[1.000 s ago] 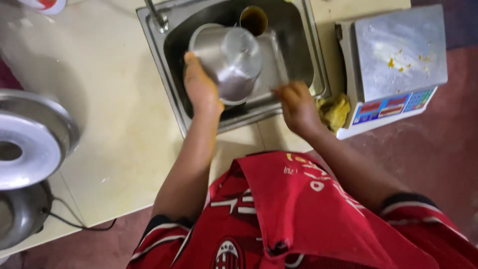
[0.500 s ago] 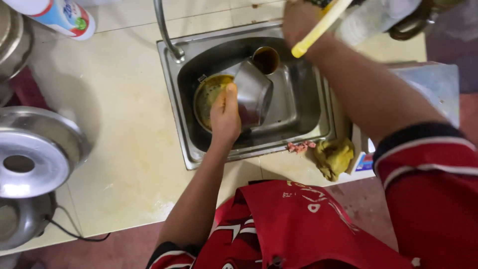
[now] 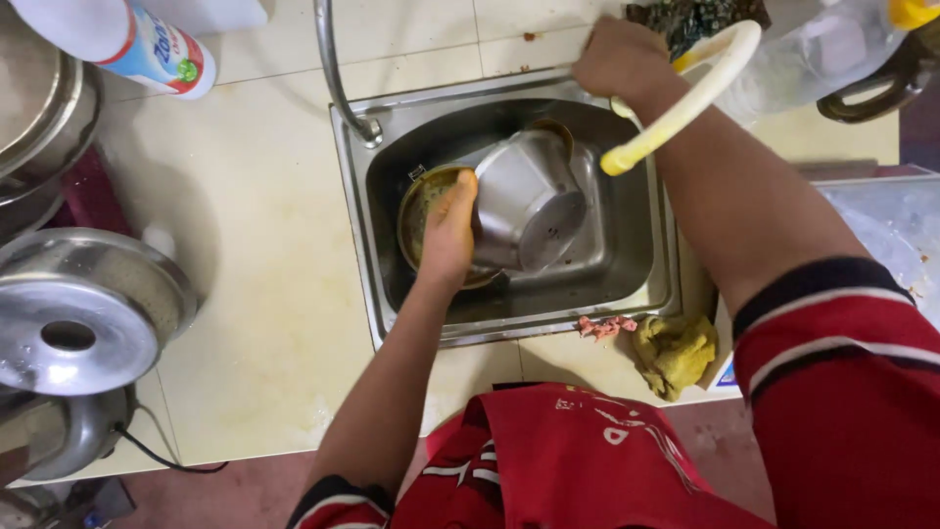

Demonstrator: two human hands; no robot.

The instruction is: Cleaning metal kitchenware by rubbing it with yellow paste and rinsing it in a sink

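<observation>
Now our left hand [image 3: 448, 235] is closed around the rim of a steel pot [image 3: 529, 201], tilted on its side inside the sink [image 3: 646, 284]. Our right hand [image 3: 619, 61] reaches beyond the sink's far edge, gripping a pale yellow hose [image 3: 685, 98]. No water runs yet, so rinsing looks unstarted. A yellow cloth [image 3: 674, 351] lies just beside the sink's near edge.

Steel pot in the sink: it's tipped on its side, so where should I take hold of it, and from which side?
Grip the rim of the steel pot from its left, where the left hand already holds it. The pot lies tilted with its base facing right and front, so the rounded wall offers little purchase; the open edge lets fingers hook inside.
</observation>
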